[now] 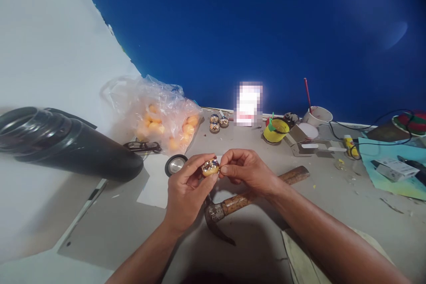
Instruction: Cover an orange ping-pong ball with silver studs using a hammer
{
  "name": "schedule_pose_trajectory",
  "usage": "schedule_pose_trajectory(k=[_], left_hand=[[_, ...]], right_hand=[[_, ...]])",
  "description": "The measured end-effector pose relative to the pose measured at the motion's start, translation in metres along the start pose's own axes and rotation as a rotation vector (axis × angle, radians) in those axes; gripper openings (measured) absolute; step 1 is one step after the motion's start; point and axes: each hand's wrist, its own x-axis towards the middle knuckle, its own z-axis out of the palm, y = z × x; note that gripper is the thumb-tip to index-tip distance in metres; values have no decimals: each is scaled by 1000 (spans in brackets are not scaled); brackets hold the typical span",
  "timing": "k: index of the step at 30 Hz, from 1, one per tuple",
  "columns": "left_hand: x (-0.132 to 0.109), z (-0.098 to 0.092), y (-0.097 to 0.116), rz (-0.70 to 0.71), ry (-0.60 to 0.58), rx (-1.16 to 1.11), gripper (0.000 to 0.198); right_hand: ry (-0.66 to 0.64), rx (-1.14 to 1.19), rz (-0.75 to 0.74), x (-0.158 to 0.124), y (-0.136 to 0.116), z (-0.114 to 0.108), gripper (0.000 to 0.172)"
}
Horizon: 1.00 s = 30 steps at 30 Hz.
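My left hand [189, 188] is closed round a shiny metallic ball [210, 167], mirror-like with a gold tint. Thumb and fingers grip it from its sides. At the ball's right edge, the fingertips of my right hand [244, 169] are pinched together; what lies between them, if anything, is too small to make out. Beneath both hands a claw hammer [236, 203] with a worn wooden handle rests on the table. A round black-rimmed metal lid [176, 165] lies just behind my left hand, partly on a white sheet of paper [153, 190].
Several orange balls fill a clear plastic bag [166, 117] at the back left, near a large dark flask [66, 144]. Three shiny balls [214, 123] sit by the blue wall. To the right are a yellow tub [275, 131], a white cup [317, 116], and an opened box [301, 141].
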Motion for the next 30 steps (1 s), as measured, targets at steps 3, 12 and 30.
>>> schedule_pose_trajectory(k=[3,12,30], left_hand=[[0,0,0,18,8,16,25],[-1,-1,-2,31,8,32,25],[-6,-4,-9,200,4,183,32]], right_hand=[[12,-26,0,0,0,0,22],[27,-40,12,0,-1,1,24],[104,-291,-33,-8,-15,10,16]])
